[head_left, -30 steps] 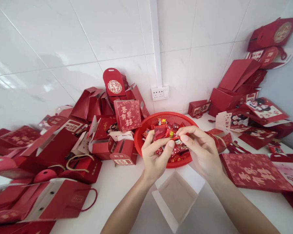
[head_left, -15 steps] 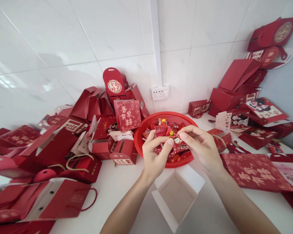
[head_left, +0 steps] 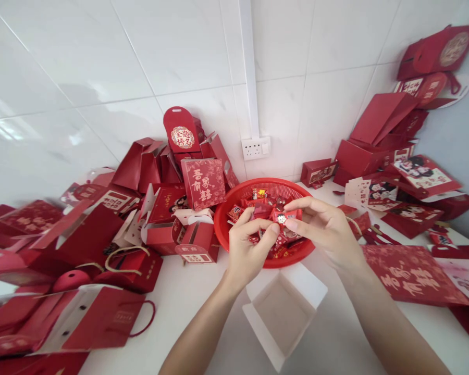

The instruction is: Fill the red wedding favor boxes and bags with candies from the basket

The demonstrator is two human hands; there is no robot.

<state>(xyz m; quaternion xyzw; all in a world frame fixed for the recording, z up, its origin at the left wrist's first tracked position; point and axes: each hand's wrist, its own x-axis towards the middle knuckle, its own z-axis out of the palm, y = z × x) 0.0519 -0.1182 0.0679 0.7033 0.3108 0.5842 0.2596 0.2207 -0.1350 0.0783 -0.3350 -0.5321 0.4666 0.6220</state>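
Observation:
A small red wrapped candy (head_left: 288, 215) with a white cartoon face printed on it is held up over a red plastic basket (head_left: 224, 245). My right hand (head_left: 328, 232) pinches it between thumb and fingertips from the right. From the left, my left hand (head_left: 248, 250) has its thumb and index finger closed at the candy's near left end. Several other wrapped candies (head_left: 260, 194) lie in the basket below, partly hidden by my hands. Just in front of the basket, between my forearms, stands an open box (head_left: 283, 312) with white flaps and a bare inside.
Red gift boxes (head_left: 203, 182) are heaped along the left against the tiled wall. More red boxes (head_left: 361, 161) are stacked on the right, with a flat red box (head_left: 414, 273) near my right forearm. A socket (head_left: 256, 149) sits on the wall behind the basket.
The candy has turned between my fingers, so more of its red wrapper shows. My right hand has shifted slightly and its fingers are a little straighter. The open box stays put.

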